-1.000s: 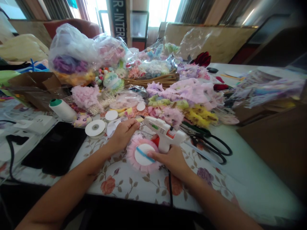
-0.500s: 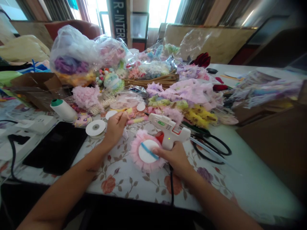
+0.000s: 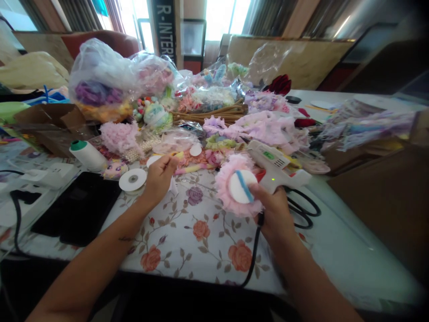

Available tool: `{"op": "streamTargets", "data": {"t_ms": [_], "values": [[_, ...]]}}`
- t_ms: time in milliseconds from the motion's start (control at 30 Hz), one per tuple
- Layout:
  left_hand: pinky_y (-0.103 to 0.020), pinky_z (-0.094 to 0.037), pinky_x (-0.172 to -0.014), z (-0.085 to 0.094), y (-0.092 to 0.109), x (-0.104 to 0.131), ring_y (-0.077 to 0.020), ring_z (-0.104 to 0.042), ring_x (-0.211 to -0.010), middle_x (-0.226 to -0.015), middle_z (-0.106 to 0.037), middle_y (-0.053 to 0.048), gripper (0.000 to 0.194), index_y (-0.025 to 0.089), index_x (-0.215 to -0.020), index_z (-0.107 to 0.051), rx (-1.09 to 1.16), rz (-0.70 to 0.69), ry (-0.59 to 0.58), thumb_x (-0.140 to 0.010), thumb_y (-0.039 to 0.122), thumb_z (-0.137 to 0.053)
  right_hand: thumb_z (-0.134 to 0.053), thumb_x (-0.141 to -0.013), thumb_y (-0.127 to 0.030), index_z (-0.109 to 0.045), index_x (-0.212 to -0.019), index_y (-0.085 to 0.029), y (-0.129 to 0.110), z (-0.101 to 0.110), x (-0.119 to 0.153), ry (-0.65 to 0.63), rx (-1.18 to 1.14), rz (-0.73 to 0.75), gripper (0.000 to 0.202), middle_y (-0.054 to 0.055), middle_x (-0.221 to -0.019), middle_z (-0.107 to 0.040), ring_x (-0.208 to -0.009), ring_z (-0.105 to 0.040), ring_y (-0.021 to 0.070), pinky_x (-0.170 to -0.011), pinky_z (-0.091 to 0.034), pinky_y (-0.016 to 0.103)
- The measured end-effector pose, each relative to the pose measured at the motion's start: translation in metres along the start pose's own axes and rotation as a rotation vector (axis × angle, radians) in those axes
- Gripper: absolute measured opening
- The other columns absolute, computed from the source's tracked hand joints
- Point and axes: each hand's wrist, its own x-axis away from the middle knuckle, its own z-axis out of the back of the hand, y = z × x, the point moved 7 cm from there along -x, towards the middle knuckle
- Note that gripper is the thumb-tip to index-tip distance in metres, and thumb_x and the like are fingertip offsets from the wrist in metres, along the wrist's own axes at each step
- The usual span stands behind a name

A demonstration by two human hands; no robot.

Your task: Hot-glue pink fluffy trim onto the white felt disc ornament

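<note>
My right hand (image 3: 276,210) is closed around the white glue gun (image 3: 273,166), whose black cord hangs down over the table edge. Its thumb also holds a pink ruffled round piece (image 3: 224,190) with a white disc centre and a blue strip across it. My left hand (image 3: 162,172) is closed in a pinch at the near edge of the pile, beside a pink and yellow strip (image 3: 196,168); what its fingertips hold is too small to make out. A white ribbon spool (image 3: 133,180) lies left of my left hand.
Black-handled scissors (image 3: 303,208) lie right of my right hand. A black phone (image 3: 77,208), a thread cone (image 3: 87,155) and a white power strip (image 3: 20,205) are at the left. Bagged trimmings (image 3: 103,76) pile up behind; a cardboard box (image 3: 378,192) stands at the right.
My right hand has moved right and slightly up with the glue gun and the pink ruffled piece, away from my left hand. My left hand has barely moved.
</note>
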Motion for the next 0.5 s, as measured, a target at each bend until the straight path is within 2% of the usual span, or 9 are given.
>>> {"op": "streamTargets", "data": {"t_ms": [67, 133, 167, 200, 233, 333, 400, 467, 500], "values": [[-0.025, -0.045, -0.066, -0.010, 0.004, 0.000, -0.0138, -0.055, -0.068, -0.063, -0.058, -0.001, 0.040, 0.018, -0.060, -0.057, -0.014, -0.069, -0.119, -0.093, 0.039, -0.049, -0.083, -0.061, -0.042, -0.065, -0.101, -0.022, 0.001, -0.001, 0.000, 0.003, -0.017, -0.023, 0.048, 0.004, -0.093, -0.074, -0.089, -0.071, 0.0272, -0.078, -0.058, 0.037], [-0.026, -0.048, -0.073, -0.016, 0.005, 0.002, -0.0170, -0.061, -0.086, -0.087, -0.067, -0.005, 0.024, 0.018, -0.072, -0.064, 0.017, -0.106, -0.188, -0.085, 0.038, -0.061, -0.085, -0.059, -0.042, -0.065, -0.100, -0.022, 0.004, -0.004, 0.000, -0.021, -0.015, -0.055, 0.050, 0.004, -0.093, -0.074, -0.090, -0.071, 0.0282, -0.078, -0.058, 0.037], [-0.026, -0.050, -0.074, -0.016, 0.004, 0.002, -0.0179, -0.061, -0.091, -0.097, -0.068, -0.006, 0.018, 0.019, -0.082, -0.067, 0.048, -0.094, -0.187, -0.080, 0.037, -0.067, -0.085, -0.058, -0.042, -0.064, -0.099, -0.022, 0.006, -0.007, 0.001, -0.039, -0.009, -0.068, 0.050, 0.005, -0.093, -0.074, -0.091, -0.070, 0.0291, -0.077, -0.058, 0.038], [-0.026, -0.051, -0.072, -0.015, 0.002, 0.001, -0.0179, -0.062, -0.090, -0.101, -0.069, -0.006, 0.022, 0.020, -0.091, -0.068, 0.077, -0.062, -0.163, -0.077, 0.036, -0.070, -0.085, -0.058, -0.042, -0.064, -0.099, -0.022, 0.006, -0.008, 0.001, -0.058, -0.004, -0.078, 0.050, 0.005, -0.093, -0.074, -0.091, -0.070, 0.0297, -0.077, -0.058, 0.039], [-0.026, -0.051, -0.070, -0.012, -0.002, 0.001, -0.0171, -0.063, -0.084, -0.097, -0.069, -0.005, 0.026, 0.020, -0.095, -0.068, 0.088, -0.021, -0.133, -0.076, 0.036, -0.071, -0.085, -0.058, -0.042, -0.063, -0.098, -0.022, 0.007, -0.010, 0.001, -0.073, 0.000, -0.084, 0.050, 0.005, -0.092, -0.074, -0.090, -0.071, 0.0298, -0.077, -0.058, 0.039], [-0.029, -0.051, -0.071, -0.005, -0.006, 0.001, -0.0164, -0.061, -0.071, -0.073, -0.068, -0.003, 0.023, 0.018, -0.080, -0.069, 0.014, 0.025, -0.071, -0.086, 0.039, -0.060, -0.086, -0.057, -0.042, -0.063, -0.096, -0.022, 0.007, -0.011, 0.002, -0.095, 0.006, -0.091, 0.049, 0.003, -0.086, -0.073, -0.083, -0.071, 0.0282, -0.073, -0.058, 0.038], [-0.032, -0.051, -0.078, -0.003, -0.004, 0.000, -0.0189, -0.063, -0.081, -0.083, -0.071, -0.006, 0.023, 0.018, -0.081, -0.069, -0.021, -0.015, -0.044, -0.086, 0.037, -0.058, -0.086, -0.057, -0.042, -0.062, -0.096, -0.022, 0.007, -0.011, 0.002, -0.103, 0.012, -0.088, 0.050, 0.002, -0.085, -0.073, -0.081, -0.071, 0.0274, -0.071, -0.057, 0.037], [-0.032, -0.052, -0.078, -0.006, -0.006, 0.000, -0.0190, -0.064, -0.085, -0.096, -0.071, -0.006, 0.022, 0.019, -0.098, -0.068, 0.071, 0.003, -0.063, -0.082, 0.032, -0.061, -0.087, -0.055, -0.042, -0.063, -0.096, -0.022, 0.008, -0.013, 0.003, -0.116, 0.030, -0.075, 0.051, 0.003, -0.086, -0.073, -0.081, -0.071, 0.0275, -0.071, -0.057, 0.038], [-0.031, -0.053, -0.074, -0.009, -0.008, 0.001, -0.0178, -0.065, -0.080, -0.095, -0.071, -0.006, 0.027, 0.019, -0.104, -0.065, 0.141, 0.040, -0.094, -0.080, 0.030, -0.061, -0.087, -0.055, -0.042, -0.063, -0.095, -0.022, 0.009, -0.014, 0.003, -0.124, 0.046, -0.066, 0.051, 0.003, -0.087, -0.073, -0.081, -0.070, 0.0277, -0.072, -0.057, 0.038]]}}
